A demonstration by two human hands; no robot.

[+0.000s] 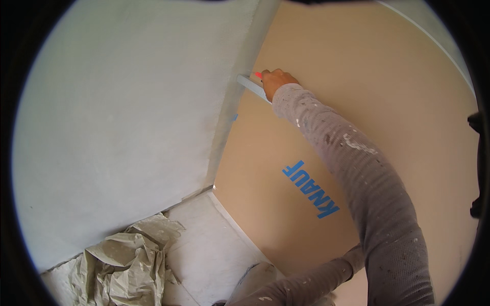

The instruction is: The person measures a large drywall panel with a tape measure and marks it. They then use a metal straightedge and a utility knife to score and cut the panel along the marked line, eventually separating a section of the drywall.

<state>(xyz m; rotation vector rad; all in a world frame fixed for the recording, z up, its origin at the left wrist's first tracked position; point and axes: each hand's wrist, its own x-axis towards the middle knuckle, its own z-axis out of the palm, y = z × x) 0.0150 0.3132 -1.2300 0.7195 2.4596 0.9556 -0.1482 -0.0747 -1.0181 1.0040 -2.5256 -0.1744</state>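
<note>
In the upper middle of the frame, the right hand (278,81) grips a red-tipped tool (258,75) beside a pale strip (248,84) over the tan board (265,148) — this strip should, I judge, lie flat and steady. The left hand is hidden behind the right sleeve (380,188) — its state I cannot tell.

Right arm (360,153): you stretch it up across the front of the tan board (301,132), gently bent.
Right hand (277,80): you have it near the board's upper left edge, fingers curled in.
Right wrist: your sleeve covers it.
Left forearm (306,278): you angle it before the board's lower part, passing behind your right arm.
Left hand: hidden from you.
</note>
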